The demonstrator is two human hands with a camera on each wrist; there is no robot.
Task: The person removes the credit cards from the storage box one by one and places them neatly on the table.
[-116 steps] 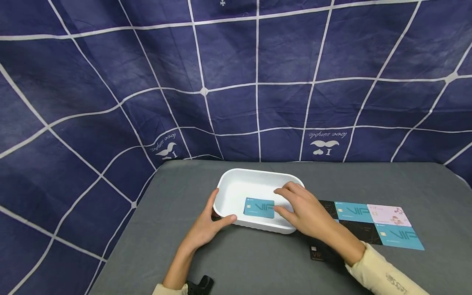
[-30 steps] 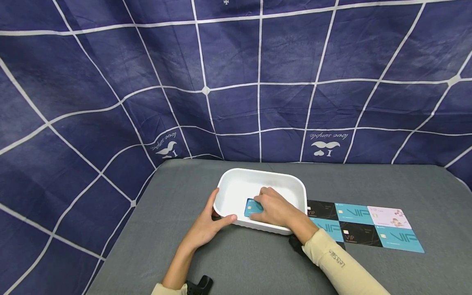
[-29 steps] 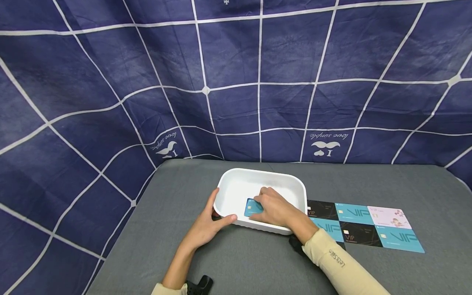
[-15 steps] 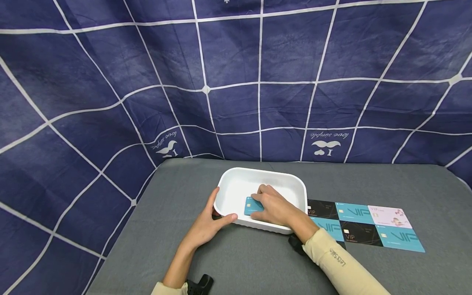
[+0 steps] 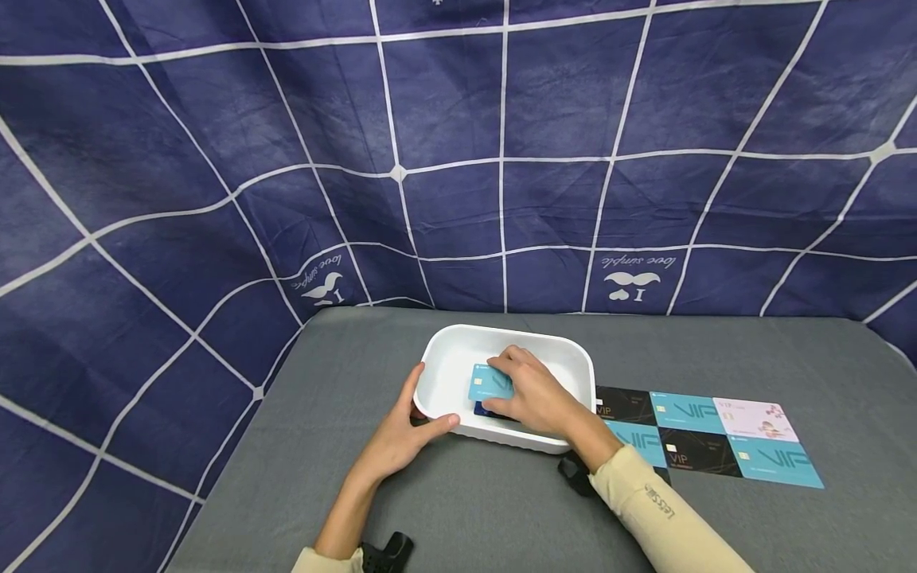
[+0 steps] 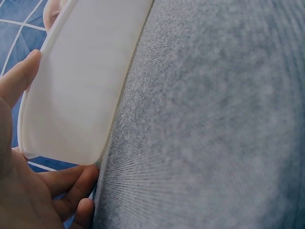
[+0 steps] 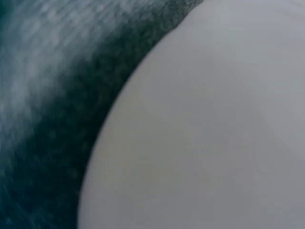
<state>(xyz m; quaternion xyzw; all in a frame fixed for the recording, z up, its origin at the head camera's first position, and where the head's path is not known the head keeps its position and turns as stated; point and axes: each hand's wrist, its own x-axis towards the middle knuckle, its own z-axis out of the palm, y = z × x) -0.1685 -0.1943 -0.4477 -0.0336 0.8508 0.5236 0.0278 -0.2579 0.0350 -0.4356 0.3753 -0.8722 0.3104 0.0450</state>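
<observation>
In the head view a white plastic box stands on the grey surface. My left hand grips its left end, thumb at the front rim and fingers around the corner. The left wrist view shows that hand's thumb against the rim, the other fingers bent at the lower corner. Inside the box my right hand pinches a teal VIP card, which is raised at a tilt. A dark card shows just below it, mostly hidden. The right wrist view holds only the box wall, blurred.
Right of the box, cards lie edge to edge in rows: black VIP cards, teal VIP cards and one pink card. My right forearm covers part of the nearest ones. A blue checked curtain hangs behind the surface.
My right hand has reached into the box, taken hold of the teal card and lifted it slightly up and away, uncovering the dark card. My left hand stays on the box.
</observation>
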